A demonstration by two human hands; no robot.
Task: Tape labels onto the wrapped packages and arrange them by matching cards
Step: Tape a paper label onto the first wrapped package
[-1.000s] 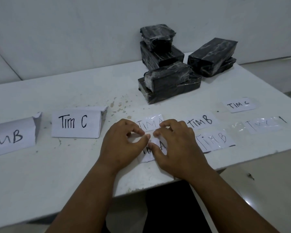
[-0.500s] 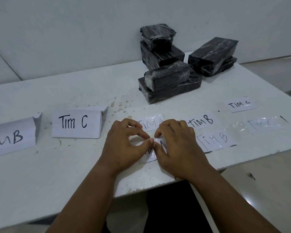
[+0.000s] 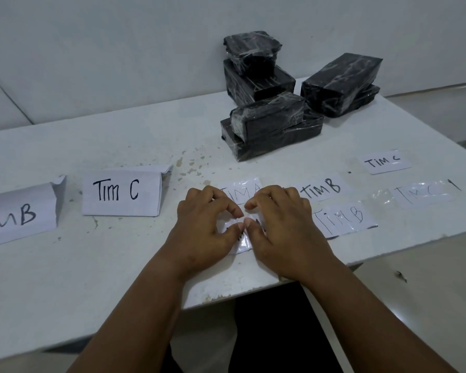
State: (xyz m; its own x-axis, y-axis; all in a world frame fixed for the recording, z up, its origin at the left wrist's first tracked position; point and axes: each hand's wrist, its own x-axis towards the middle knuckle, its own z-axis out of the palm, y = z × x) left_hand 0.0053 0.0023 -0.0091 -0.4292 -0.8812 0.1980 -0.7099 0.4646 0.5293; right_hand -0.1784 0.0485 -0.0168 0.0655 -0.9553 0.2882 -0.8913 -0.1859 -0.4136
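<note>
My left hand [image 3: 203, 227] and my right hand [image 3: 283, 227] meet over a taped paper label [image 3: 242, 242] near the table's front edge. Both pinch it with curled fingers and thumbs, and most of its writing is hidden. A second label reading "TIM A" [image 3: 244, 188] lies just behind my fingers. To the right lie two "TIM B" labels [image 3: 320, 189] [image 3: 342, 216] and two "TIM C" labels [image 3: 385, 162] [image 3: 425, 193]. Several black wrapped packages [image 3: 272, 125] are stacked at the back right. Folded cards read "Tim C" [image 3: 119, 192] and "TIM B" [image 3: 16, 214] on the left.
The white table [image 3: 92, 265] ends at its front edge just below my wrists and at a right edge past the labels. A white wall stands behind the packages. Small stains mark the table top [image 3: 191, 162] between the cards and the packages.
My fingers have drawn closer together over the label, and the label has crumpled and lifted slightly between them. Nothing else has moved.
</note>
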